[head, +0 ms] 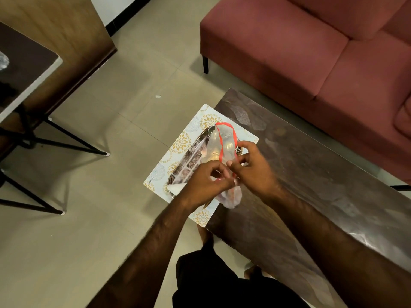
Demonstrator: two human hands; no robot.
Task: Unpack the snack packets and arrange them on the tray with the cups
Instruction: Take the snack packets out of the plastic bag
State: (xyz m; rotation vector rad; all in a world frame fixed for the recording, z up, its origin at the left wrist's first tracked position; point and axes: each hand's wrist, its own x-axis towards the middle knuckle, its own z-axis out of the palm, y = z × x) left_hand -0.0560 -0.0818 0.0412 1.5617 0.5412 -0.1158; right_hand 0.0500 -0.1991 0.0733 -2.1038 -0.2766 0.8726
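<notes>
A clear plastic snack packet with a red strip along its mouth stands up between my hands, its mouth pulled wide. My left hand pinches the packet's lower left part. My right hand grips its right side near the red strip. The packet's bottom end hangs below my hands. Under them lies a steel tray on a patterned white and gold placemat. A small white paper cup lies at the tray's near end. Most of the tray is hidden by my hands.
The placemat overhangs the left end of a dark marbled table. A maroon sofa stands behind it. A black-legged table stands at the left on the tiled floor. My feet show beneath the table edge.
</notes>
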